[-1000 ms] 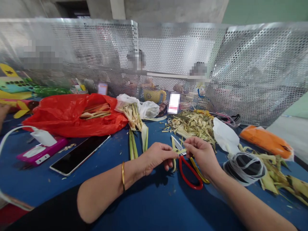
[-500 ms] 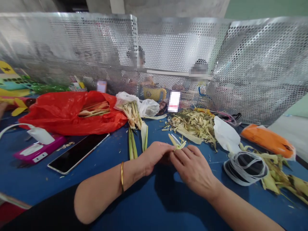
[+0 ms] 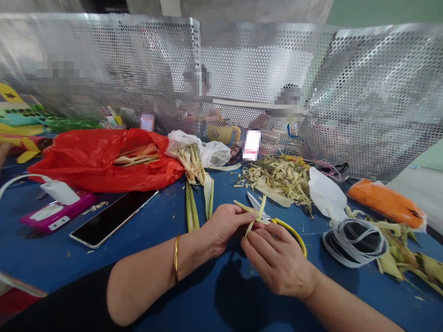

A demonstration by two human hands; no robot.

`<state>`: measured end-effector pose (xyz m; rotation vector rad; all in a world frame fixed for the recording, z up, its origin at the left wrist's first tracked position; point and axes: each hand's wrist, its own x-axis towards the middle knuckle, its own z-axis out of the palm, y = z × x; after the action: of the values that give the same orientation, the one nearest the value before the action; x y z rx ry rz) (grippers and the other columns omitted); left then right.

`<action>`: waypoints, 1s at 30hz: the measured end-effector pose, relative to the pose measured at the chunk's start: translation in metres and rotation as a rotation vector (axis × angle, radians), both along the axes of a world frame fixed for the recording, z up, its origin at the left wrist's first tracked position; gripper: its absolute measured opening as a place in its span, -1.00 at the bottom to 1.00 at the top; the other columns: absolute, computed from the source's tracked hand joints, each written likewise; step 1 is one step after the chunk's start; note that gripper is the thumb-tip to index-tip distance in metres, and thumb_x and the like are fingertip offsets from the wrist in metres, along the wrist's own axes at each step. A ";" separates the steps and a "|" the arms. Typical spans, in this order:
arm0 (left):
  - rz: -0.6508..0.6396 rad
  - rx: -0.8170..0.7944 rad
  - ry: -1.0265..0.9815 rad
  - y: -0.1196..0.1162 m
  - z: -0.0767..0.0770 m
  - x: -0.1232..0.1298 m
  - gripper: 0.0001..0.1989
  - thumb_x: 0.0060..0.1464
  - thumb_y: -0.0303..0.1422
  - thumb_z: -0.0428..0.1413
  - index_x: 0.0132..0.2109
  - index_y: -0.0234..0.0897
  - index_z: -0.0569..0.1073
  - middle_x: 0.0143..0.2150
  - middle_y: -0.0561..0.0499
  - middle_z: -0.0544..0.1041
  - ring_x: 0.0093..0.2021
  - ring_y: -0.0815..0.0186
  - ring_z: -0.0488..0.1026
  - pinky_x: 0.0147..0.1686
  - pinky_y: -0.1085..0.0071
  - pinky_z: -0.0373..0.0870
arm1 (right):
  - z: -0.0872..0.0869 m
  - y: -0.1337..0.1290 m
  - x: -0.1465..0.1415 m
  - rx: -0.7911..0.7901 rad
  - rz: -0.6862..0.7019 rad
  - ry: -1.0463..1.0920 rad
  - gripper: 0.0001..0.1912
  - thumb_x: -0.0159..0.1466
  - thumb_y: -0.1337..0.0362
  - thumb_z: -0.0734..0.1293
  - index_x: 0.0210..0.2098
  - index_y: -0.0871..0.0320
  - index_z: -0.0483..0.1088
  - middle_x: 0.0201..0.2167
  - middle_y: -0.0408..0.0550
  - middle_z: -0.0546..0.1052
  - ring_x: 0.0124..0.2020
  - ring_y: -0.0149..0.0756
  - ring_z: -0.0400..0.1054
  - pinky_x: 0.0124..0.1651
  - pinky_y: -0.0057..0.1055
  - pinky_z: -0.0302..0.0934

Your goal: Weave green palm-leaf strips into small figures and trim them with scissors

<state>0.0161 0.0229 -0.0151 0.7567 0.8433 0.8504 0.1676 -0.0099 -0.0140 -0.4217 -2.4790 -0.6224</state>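
Pale green corn husk strips (image 3: pixel 261 207), crossed over one another, are pinched between both hands above the table. My left hand (image 3: pixel 224 226), with a gold bangle at the wrist, grips them from the left, thumb on top of the crossing. On the other side, the fingers of my right hand (image 3: pixel 277 258) close on a strip end just below the crossing. Scissors with yellow handles (image 3: pixel 294 235) lie on the table behind my hands, partly covered by them. Two longer green husk pieces (image 3: pixel 191 207) lie left of the scissors.
A heap of shredded husk (image 3: pixel 284 177) lies behind my hands. Rightward are a coil of white cord (image 3: pixel 356 242) and an orange packet (image 3: pixel 387 203). Leftward sit a red plastic bag (image 3: pixel 79 159), a black phone (image 3: pixel 114 219) and a purple power strip (image 3: pixel 58 212). A perforated metal screen (image 3: pixel 238 55) stands behind.
My hands have turned the husk strips, so the crossing now shows more openly. My right hand has shifted slightly down, uncovering the scissors' yellow handle.
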 end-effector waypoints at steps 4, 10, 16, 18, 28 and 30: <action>0.043 0.025 0.020 0.009 -0.002 -0.005 -0.73 -0.15 -0.27 0.31 -0.37 -0.42 0.52 -0.45 -0.08 0.56 -0.47 0.38 0.46 -0.39 0.48 0.36 | 0.002 0.010 0.004 -0.120 -0.076 0.133 -0.77 0.34 0.40 0.11 -0.14 0.23 0.37 -0.31 0.02 0.54 -0.26 -0.26 0.38 -0.07 -0.27 0.11; 0.058 0.071 0.054 0.012 0.006 -0.009 -0.73 -0.08 -0.25 0.27 -0.32 -0.40 0.50 -0.46 -0.07 0.55 -0.46 0.34 0.50 -0.31 0.39 0.44 | 0.001 0.026 0.008 -0.606 -0.476 0.391 -0.75 0.36 0.15 0.16 -0.33 0.13 0.37 -0.41 -0.06 0.51 -0.34 -0.25 0.35 -0.26 -0.35 0.13; 0.097 0.122 0.234 0.007 0.007 -0.005 -0.76 -0.13 -0.32 0.30 -0.31 -0.39 0.51 -0.48 0.02 0.52 -0.64 0.51 0.35 -0.58 0.56 0.28 | -0.003 0.025 0.004 -0.889 -0.450 0.346 -0.69 0.37 0.17 0.12 -0.43 0.11 0.34 -0.49 -0.12 0.48 -0.42 -0.31 0.31 -0.30 -0.41 0.08; 0.113 0.127 0.249 0.006 0.007 -0.003 -0.84 -0.08 -0.37 0.26 -0.35 -0.39 0.50 -0.51 0.03 0.50 -0.66 0.52 0.33 -0.61 0.56 0.26 | -0.002 0.023 0.003 -0.792 -0.441 0.310 -0.68 0.38 0.23 0.11 -0.47 0.13 0.30 -0.52 -0.13 0.45 -0.44 -0.33 0.29 -0.27 -0.40 0.06; 0.095 0.117 0.190 0.010 0.001 -0.003 -0.84 -0.07 -0.37 0.24 -0.38 -0.40 0.48 -0.58 0.04 0.45 -0.63 0.47 0.34 -0.57 0.51 0.29 | -0.002 0.012 -0.005 -0.471 -0.398 0.221 -0.70 0.37 0.36 0.08 -0.49 0.15 0.22 -0.56 -0.13 0.37 -0.51 -0.35 0.23 -0.26 -0.37 0.00; 0.049 0.124 0.169 0.010 0.003 -0.005 -0.77 -0.06 -0.26 0.24 -0.39 -0.39 0.48 -0.55 0.02 0.47 -0.60 0.46 0.37 -0.57 0.52 0.27 | -0.002 0.013 -0.004 -0.463 -0.432 0.238 -0.71 0.37 0.34 0.09 -0.48 0.15 0.23 -0.55 -0.12 0.38 -0.50 -0.35 0.23 -0.26 -0.37 0.00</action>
<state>0.0107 0.0330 -0.0124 0.9296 0.9688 0.8978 0.1639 0.0033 -0.0162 -1.1580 -2.2957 -0.1298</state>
